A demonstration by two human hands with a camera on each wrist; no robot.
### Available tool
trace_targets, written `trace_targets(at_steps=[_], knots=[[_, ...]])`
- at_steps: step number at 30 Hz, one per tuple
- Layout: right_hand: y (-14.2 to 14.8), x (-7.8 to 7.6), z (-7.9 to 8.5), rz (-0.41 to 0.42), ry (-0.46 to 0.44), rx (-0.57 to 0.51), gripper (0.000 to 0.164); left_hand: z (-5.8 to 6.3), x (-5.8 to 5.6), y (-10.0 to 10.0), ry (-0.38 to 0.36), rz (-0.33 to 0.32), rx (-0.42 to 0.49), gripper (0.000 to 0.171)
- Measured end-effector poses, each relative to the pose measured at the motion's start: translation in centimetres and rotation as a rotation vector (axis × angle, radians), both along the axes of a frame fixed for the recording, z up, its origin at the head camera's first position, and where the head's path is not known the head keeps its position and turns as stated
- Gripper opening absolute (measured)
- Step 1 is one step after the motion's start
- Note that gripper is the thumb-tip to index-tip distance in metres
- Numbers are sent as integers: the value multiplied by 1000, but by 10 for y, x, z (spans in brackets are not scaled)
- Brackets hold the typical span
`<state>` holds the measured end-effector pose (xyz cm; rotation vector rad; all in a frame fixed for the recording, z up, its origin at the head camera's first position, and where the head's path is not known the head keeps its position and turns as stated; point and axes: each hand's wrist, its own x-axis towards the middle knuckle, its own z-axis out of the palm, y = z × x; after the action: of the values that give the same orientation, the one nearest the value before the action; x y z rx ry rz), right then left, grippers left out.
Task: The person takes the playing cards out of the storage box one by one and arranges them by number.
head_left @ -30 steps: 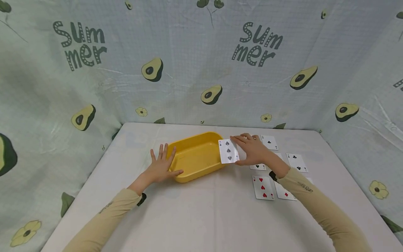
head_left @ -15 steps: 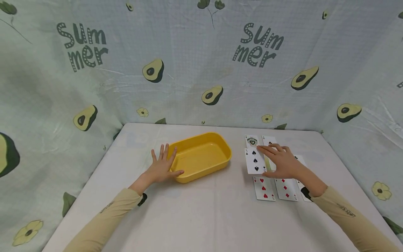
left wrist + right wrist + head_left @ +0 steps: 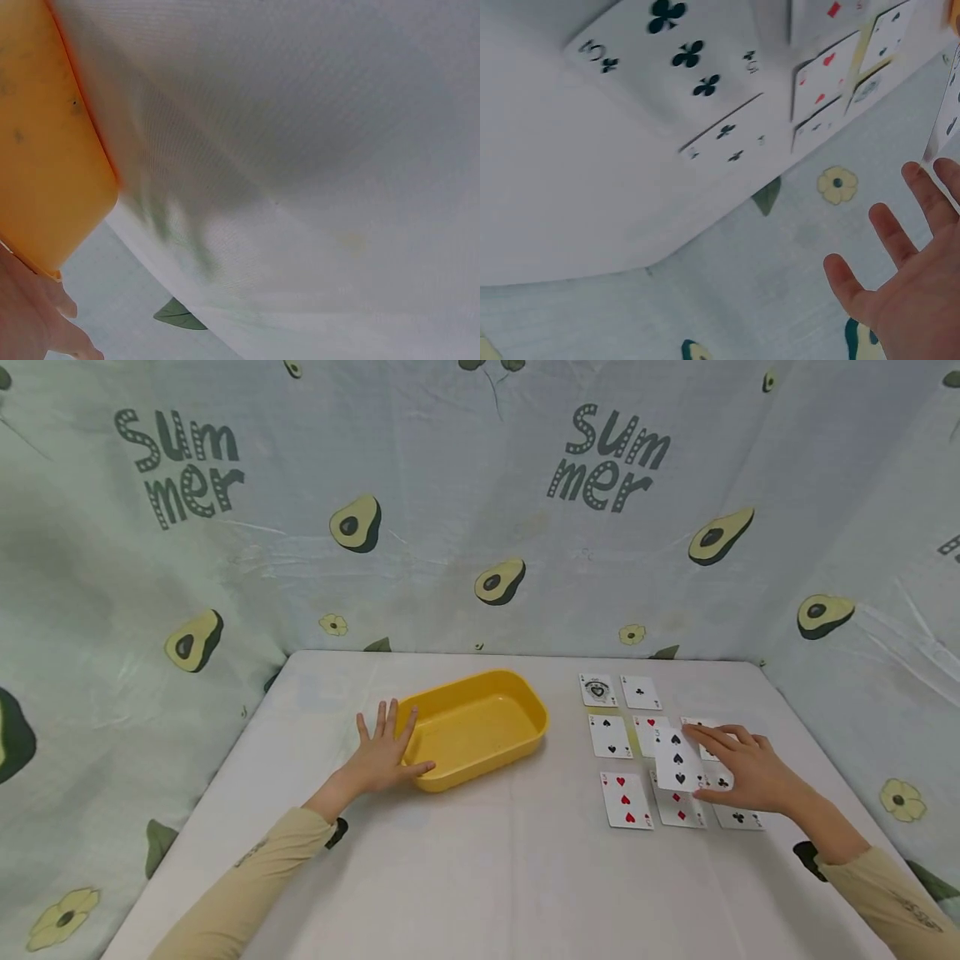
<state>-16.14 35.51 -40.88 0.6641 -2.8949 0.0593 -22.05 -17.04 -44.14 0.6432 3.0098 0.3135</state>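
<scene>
Above the right-hand cards, my right hand pinches a three of spades by its right edge, thumb below and fingers above. In the right wrist view that card's edge shows at the far right beside the fingertips. Beneath it lie the three of diamonds and the three of clubs, both partly covered. The three of hearts lies to their left. My left hand rests with spread fingers on the left rim of a yellow tray, which has nothing in it.
Farther back lie the ace of spades, ace of clubs, two of spades and two of hearts. A two of clubs is mostly hidden by my right hand in the head view. A printed curtain stands behind the table.
My right hand has carried the three of spades rightward, from beside the tray to over the cards, uncovering the left columns. The left hand and tray stay put.
</scene>
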Motion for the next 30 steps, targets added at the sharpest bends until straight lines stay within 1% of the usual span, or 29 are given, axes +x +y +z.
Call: trace_targets(at_steps=[4, 9, 13, 16, 24, 30], knots=[[19, 9, -4, -29, 13, 1, 96, 0, -1, -1, 3, -3, 3, 95], [44, 18, -9, -62, 52, 18, 102, -1, -1, -1, 5, -4, 6, 95], [59, 23, -13, -66, 84, 32, 103, -2, -1, -2, 2, -6, 9, 95], [68, 26, -16, -70, 86, 50, 103, -1, -1, -2, 5, -7, 12, 95], [92, 35, -25, -136, 34, 88, 106, -1, 0, -2, 7, -6, 17, 95], [106, 39, -25, -194, -31, 119, 106, 0, 1, -2, 16, -6, 7, 94]])
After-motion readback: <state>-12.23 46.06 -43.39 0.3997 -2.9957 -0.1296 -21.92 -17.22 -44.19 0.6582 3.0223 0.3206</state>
